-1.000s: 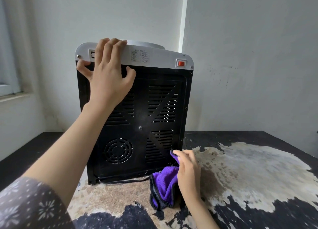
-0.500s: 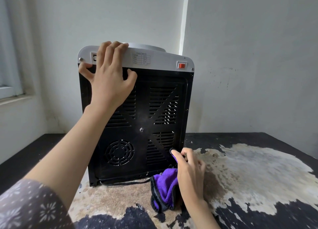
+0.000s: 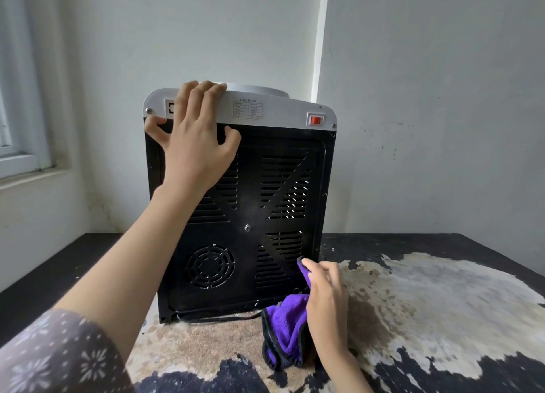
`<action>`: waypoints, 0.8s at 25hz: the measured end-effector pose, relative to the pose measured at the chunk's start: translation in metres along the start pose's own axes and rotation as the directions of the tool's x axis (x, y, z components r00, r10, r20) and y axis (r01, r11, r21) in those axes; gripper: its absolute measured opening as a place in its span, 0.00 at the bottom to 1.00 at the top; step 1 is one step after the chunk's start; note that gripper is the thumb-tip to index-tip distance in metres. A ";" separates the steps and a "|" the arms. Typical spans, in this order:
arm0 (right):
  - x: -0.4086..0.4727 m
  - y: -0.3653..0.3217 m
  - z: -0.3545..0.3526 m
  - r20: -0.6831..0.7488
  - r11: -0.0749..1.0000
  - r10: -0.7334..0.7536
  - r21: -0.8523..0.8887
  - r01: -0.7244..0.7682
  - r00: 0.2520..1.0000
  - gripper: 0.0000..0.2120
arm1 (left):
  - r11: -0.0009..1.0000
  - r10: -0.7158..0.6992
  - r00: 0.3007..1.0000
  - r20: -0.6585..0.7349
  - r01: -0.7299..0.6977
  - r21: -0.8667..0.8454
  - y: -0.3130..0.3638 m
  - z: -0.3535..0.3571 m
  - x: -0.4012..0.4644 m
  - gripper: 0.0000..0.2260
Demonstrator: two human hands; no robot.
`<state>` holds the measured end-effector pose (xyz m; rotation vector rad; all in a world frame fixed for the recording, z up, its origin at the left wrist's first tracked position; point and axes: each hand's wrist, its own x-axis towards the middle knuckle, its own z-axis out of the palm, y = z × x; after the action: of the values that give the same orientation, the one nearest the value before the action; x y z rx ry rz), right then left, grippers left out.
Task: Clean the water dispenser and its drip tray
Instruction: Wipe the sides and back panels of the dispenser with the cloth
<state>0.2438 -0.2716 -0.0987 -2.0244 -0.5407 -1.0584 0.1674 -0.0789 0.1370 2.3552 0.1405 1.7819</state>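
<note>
The water dispenser (image 3: 265, 215) stands on the table with its black vented back panel facing me; its top band is white with a red switch. My left hand (image 3: 194, 139) grips the top left corner, fingers over the white edge and thumb on the left side. My right hand (image 3: 327, 301) holds a purple cloth (image 3: 284, 327) with black trim against the panel's lower right corner; the rest of the cloth hangs to the tabletop. The drip tray is hidden on the far side.
The table (image 3: 442, 304) is dark with large worn, peeling pale patches. A black power cord (image 3: 218, 319) runs along the dispenser's base. White walls stand close behind, and a window sill (image 3: 26, 171) is at the left.
My right hand with the cloth has crept slightly up along the panel's lower right corner. My left hand stays on the top corner. The view has shifted a little.
</note>
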 end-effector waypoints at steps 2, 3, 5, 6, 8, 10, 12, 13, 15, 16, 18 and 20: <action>0.002 0.004 0.000 -0.033 0.998 0.005 -0.057 -0.007 0.999 0.25 | 1.000 0.006 1.000 0.004 -0.006 0.004 -0.001 -0.001 0.000 0.26; 0.003 0.003 -0.001 -0.031 0.995 -0.026 -0.094 0.023 0.999 0.25 | 1.000 0.006 1.000 0.003 -0.006 0.005 -0.001 -0.001 0.000 0.26; 0.002 -0.005 -0.002 0.008 0.984 -0.087 -0.155 0.087 0.996 0.25 | 1.000 -0.002 1.000 0.006 0.001 0.007 0.000 -0.002 0.000 0.26; 0.002 -0.010 -0.002 0.022 0.981 -0.106 -0.163 0.108 0.994 0.25 | 1.000 -0.004 1.000 0.008 0.004 0.006 0.000 -0.002 0.000 0.26; 0.002 -0.019 -0.001 0.047 0.985 -0.135 -0.104 0.140 0.990 0.23 | 1.000 -0.003 1.000 0.013 0.003 0.005 0.001 -0.002 0.000 0.26; 0.002 -0.016 -0.001 0.087 0.990 -0.138 -0.009 0.139 0.987 0.20 | 1.000 -0.005 1.000 0.012 0.005 0.009 0.001 -0.002 0.000 0.26; 0.004 -0.006 -0.001 0.124 0.990 -0.131 0.058 0.125 0.984 0.23 | 1.000 -0.009 1.000 0.009 0.009 0.010 0.001 -0.002 0.000 0.26; 0.003 -0.002 -0.002 0.124 0.990 -0.130 0.069 0.122 0.984 0.26 | 1.000 -0.009 1.000 0.010 0.009 0.009 0.001 -0.001 -0.001 0.26; 0.003 0.000 -0.001 0.069 0.994 -0.098 0.058 0.094 0.993 0.31 | 1.000 0.000 1.000 0.013 0.000 0.005 0.000 -0.002 0.000 0.26; 0.003 0.001 -0.001 0.034 0.996 -0.069 0.052 0.068 0.997 0.32 | 1.000 0.004 1.000 0.015 -0.004 0.003 0.000 -0.002 0.000 0.26; 0.004 -0.002 -0.002 0.001 0.999 -0.018 0.030 0.018 1.000 0.30 | 1.000 0.003 1.000 0.015 -0.003 -0.002 -0.001 -0.002 0.000 0.26; 0.004 -0.006 -0.002 0.009 1.000 -0.028 0.000 0.028 1.000 0.29 | 1.000 -0.001 1.000 0.012 0.001 -0.003 0.000 -0.002 0.000 0.26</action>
<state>0.2411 -0.2692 -0.0915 -2.0279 -0.5751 -1.0658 0.1656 -0.0784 0.1374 2.3631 0.1364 1.7655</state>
